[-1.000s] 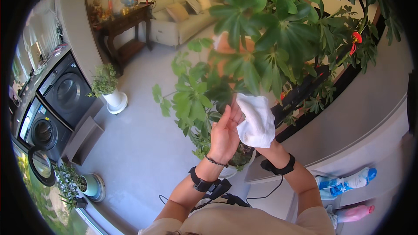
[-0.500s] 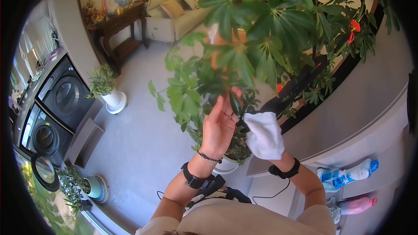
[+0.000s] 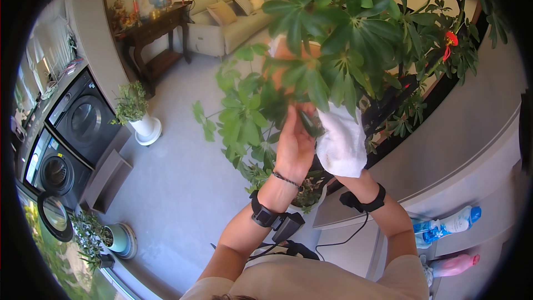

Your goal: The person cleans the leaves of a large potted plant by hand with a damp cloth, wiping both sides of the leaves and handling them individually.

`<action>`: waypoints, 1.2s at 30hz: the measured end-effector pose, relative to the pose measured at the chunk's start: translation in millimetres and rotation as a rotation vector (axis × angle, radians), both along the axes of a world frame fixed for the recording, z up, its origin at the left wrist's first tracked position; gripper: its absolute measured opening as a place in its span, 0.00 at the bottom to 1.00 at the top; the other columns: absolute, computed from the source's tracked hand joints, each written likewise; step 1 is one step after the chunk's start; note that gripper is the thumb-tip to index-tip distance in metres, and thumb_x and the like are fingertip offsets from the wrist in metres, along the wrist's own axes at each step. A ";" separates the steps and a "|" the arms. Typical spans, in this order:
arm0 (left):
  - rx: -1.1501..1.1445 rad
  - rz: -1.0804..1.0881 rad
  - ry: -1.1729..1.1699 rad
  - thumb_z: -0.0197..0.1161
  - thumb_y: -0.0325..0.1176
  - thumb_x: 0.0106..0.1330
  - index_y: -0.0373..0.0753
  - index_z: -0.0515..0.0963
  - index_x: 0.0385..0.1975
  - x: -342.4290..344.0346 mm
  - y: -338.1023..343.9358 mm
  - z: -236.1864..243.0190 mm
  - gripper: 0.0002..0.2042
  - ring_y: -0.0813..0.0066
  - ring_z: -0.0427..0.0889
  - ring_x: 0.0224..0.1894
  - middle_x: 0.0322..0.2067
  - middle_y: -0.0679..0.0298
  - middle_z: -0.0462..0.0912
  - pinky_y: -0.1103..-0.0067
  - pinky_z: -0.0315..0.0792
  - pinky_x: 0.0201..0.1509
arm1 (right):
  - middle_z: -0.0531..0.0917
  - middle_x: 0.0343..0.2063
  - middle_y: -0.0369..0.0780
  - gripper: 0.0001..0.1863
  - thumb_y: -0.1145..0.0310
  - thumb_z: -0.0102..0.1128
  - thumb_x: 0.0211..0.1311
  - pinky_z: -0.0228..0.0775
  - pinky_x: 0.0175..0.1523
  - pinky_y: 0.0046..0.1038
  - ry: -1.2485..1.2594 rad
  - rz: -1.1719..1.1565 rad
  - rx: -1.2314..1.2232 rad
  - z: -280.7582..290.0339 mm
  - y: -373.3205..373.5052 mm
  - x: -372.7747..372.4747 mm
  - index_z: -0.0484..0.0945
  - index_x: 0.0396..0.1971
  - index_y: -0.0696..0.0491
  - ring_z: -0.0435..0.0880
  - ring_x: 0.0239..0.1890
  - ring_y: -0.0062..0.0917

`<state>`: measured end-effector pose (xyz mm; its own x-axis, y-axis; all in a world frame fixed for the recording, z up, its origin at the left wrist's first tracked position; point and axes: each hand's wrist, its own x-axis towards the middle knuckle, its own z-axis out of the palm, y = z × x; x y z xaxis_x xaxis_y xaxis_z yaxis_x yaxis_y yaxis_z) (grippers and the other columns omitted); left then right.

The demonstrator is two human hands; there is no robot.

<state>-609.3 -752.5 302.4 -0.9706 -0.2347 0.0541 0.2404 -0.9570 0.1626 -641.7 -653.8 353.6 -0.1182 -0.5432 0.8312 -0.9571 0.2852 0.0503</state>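
Observation:
A tall potted plant with glossy, fan-shaped green leaves (image 3: 355,33) fills the upper middle. My left hand (image 3: 296,147) reaches up into its lower leaves, palm turned up. A dark leaf (image 3: 309,124) lies between its thumb and fingers, and foliage partly covers the fingertips. Close on its right, a white sock-like cloth (image 3: 341,141) covers my right hand (image 3: 345,153) down to the wrist. The cloth's upper end touches the leaves, and the fingers inside cannot be seen. Below my hands, a white pot (image 3: 319,201) with smaller greenery shows in part.
A curved grey ledge (image 3: 433,166) runs along the right, with a blue-and-white bottle (image 3: 455,221) and a pink bottle (image 3: 455,265) below it. At left stand two dark washing machines (image 3: 83,119), a white pot (image 3: 145,128) and a pale green pot (image 3: 117,238). A sofa (image 3: 222,33) stands behind.
My right hand in the white cloth has risen to the leaves beside my left hand. The left hand has shifted slightly right and its fingers have closed in around a leaf.

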 end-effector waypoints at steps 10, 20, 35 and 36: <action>0.095 0.034 -0.102 0.54 0.36 0.61 0.43 0.74 0.38 -1.8 0.1 -3.9 0.09 0.77 0.73 0.44 0.38 0.71 0.77 0.76 0.63 0.54 | 0.78 0.31 0.47 0.20 0.80 0.48 0.36 0.68 0.39 0.34 -0.332 0.059 -0.093 -19.0 -13.6 -0.1 0.73 0.36 0.63 0.76 0.33 0.43; 0.137 0.001 -0.130 0.57 0.32 0.59 0.37 0.70 0.40 17.8 13.9 -13.8 0.11 0.75 0.73 0.46 0.40 0.65 0.74 0.82 0.66 0.51 | 0.73 0.42 0.45 0.21 0.77 0.52 0.47 0.65 0.47 0.29 -0.529 -0.007 -0.117 -28.4 33.3 -15.6 0.67 0.46 0.60 0.73 0.44 0.32; -0.134 -0.014 -0.198 0.52 0.40 0.61 0.39 0.69 0.46 22.2 6.5 -28.2 0.16 0.75 0.71 0.47 0.45 0.67 0.73 0.77 0.61 0.52 | 0.77 0.33 0.41 0.13 0.76 0.58 0.47 0.67 0.41 0.24 -0.886 0.082 0.017 -20.5 3.1 -21.9 0.72 0.35 0.59 0.76 0.37 0.24; -0.130 -0.010 -0.197 0.52 0.40 0.61 0.39 0.69 0.46 21.5 6.2 -30.3 0.16 0.75 0.71 0.47 0.45 0.67 0.73 0.77 0.61 0.52 | 0.77 0.33 0.41 0.13 0.76 0.58 0.47 0.67 0.41 0.24 -0.885 0.085 0.022 -18.6 5.0 -22.4 0.72 0.35 0.59 0.76 0.37 0.24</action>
